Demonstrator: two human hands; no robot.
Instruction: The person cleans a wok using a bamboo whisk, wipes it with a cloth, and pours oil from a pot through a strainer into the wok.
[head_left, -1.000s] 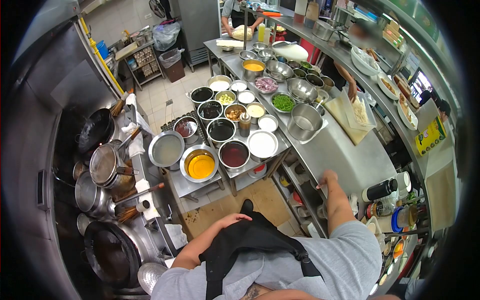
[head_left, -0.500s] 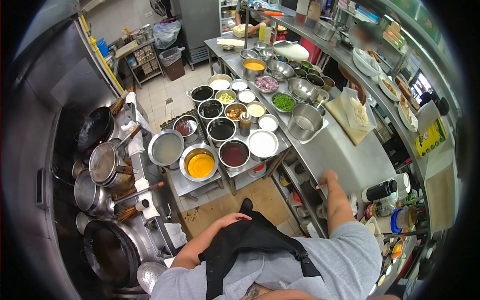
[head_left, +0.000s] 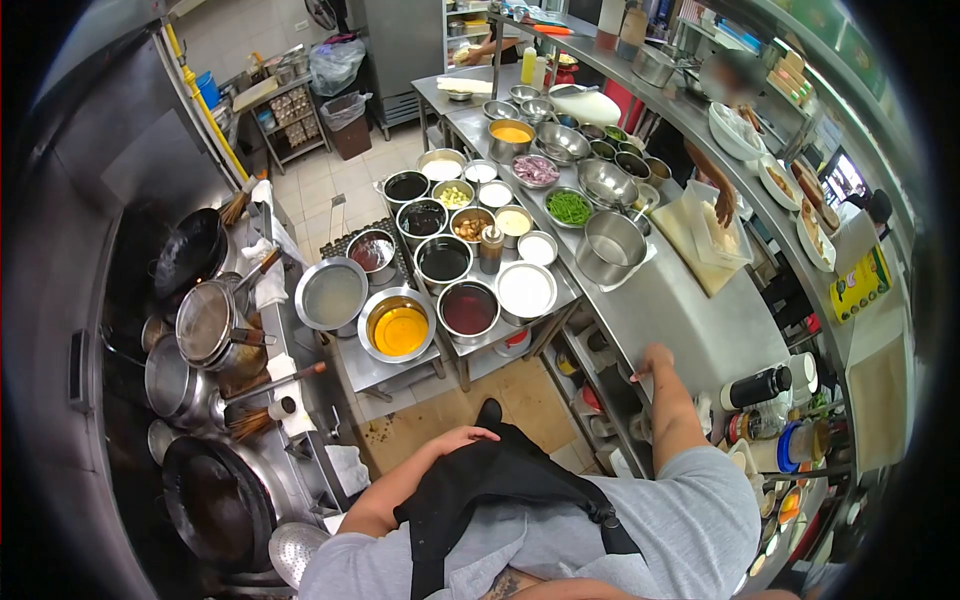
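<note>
My left hand (head_left: 468, 436) lies on the black apron (head_left: 500, 470) at my waist, open with its fingers stretched out and nothing in it. At the edge of the steel counter (head_left: 700, 310), my right hand (head_left: 655, 362) rests palm down; its fingers are mostly hidden under it. The empty steel pot (head_left: 610, 247) stands beyond my right hand. In front of me is a low table with a bowl of yellow liquid (head_left: 398, 327), a pot of dark red liquid (head_left: 468, 307) and a pot of white liquid (head_left: 525, 290).
Woks (head_left: 215, 500) and strainers (head_left: 205, 322) line the stove at left. Across the counter, a co-worker's hand (head_left: 724, 200) reaches into a clear plastic tub (head_left: 712, 235). Another person's arm (head_left: 485, 50) shows at the far end. Bottles and jars (head_left: 758, 385) stand at right.
The co-worker's hand across the counter has moved down into the tub. The far person has shifted left, taking the pale item off the table. My hands stay put.
</note>
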